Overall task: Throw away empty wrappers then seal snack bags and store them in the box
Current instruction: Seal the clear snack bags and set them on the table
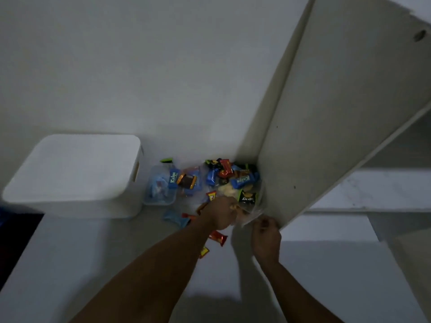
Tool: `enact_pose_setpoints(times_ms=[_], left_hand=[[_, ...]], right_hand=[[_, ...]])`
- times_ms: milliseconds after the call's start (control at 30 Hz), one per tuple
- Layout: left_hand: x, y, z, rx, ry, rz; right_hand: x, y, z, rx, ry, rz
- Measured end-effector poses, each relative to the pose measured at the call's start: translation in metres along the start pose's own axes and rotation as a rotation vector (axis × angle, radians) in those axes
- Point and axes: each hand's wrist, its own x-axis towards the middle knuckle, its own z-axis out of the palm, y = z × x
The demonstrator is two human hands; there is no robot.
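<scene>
On a dim white counter (pixel 116 257), right of a lidded white box (pixel 72 173), left hand (pixel 221 214) grips a clear snack bag (pixel 253 212) at its mouth; right hand (pixel 265 236) pinches its edge. Sealing appears underway; next, the opening needs pressing closed evenly.

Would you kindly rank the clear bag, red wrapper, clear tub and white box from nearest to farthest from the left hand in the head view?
1. clear bag, held by the left hand, just right of it.
2. red wrapper, by its wrist, nearer the person.
3. clear tub, further to the left.
4. white box, farthest left, beyond the tub.
</scene>
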Motion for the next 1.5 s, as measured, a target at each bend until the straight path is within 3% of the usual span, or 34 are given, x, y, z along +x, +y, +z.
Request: enact_pose_setpoints(times_ms=[233,467,633,833,1100,1367,1500], left_hand=[[0.039,-0.041,0.007,0.369,0.016,0.232],[0.049,-0.052,0.007,0.181,-0.009,0.303],[0.044,-0.056,0.011,0.106,-0.008,0.306],[0.035,-0.060,0.016,-0.012,-0.043,0.223],[0.032,-0.054,0.012,-0.159,0.127,0.081],[0.023,-0.044,-0.003,-0.304,0.093,0.030],[0.015,-0.015,-0.031,-0.515,0.148,-0.006]], right_hand=[[0.003,-0.019,0.020,-0.063,0.147,-0.025],[0.025,-0.046,0.027,-0.105,0.057,-0.029],[0.047,-0.045,0.033,-0.077,-0.109,0.153],[0.037,-0.043,0.033,0.084,-0.056,0.180],[0.032,-0.056,0.026,0.286,0.047,0.047],[0.037,-0.092,-0.006,0.119,0.056,-0.240],[0.035,-0.115,-0.027,0.076,0.026,-0.327]])
